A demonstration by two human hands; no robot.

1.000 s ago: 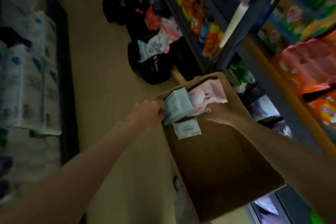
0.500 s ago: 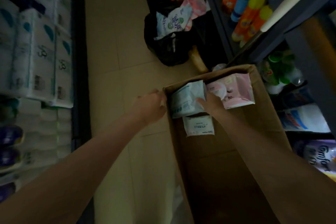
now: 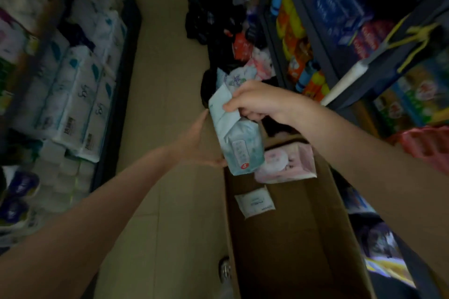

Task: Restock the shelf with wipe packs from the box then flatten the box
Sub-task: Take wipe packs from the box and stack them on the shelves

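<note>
Floor point(image 3: 167, 60): pale beige tile, running as a narrow aisle between two shelving runs; dim light, edges of the view blurred. Left shelving point(image 3: 114, 94): dark frame, stacked with white tissue packs point(image 3: 80, 104) printed in blue, barcodes facing out; purple-wrapped goods point(image 3: 21, 184) lower down at the far left. Left hand point(image 3: 196, 143): fingers straight and apart, holding nothing, palm turned toward the near left wall of the box, fingertips close to the hanging pack; contact cannot be told. Black bags point(image 3: 213, 22): heaped on the floor at the aisle's far end, mixed soft packs in red, pink and white spilling beside them. Blue wipe pack point(image 3: 239, 143): lifted clear above the box's far end, hanging tilted, its upper flap pinched. Right hand point(image 3: 257, 102): fingers curled round the top of the blue wipe pack, thumb pressed on the flap. Cardboard box point(image 3: 340, 213): brown, open-topped, standing on the floor just beside the right shelving; white label point(image 3: 255, 201) on its inner surface; contents, one pink wipe pack point(image 3: 289, 164) lying at the far end, the rest of the interior in shadow. Right shelving point(image 3: 379, 68): dark uprights, shelves carrying orange and yellow bottles point(image 3: 294, 34), blue packets point(image 3: 340, 5) above, green and red packs to the far right; a white rod point(image 3: 345, 82) leans across its front.
</note>
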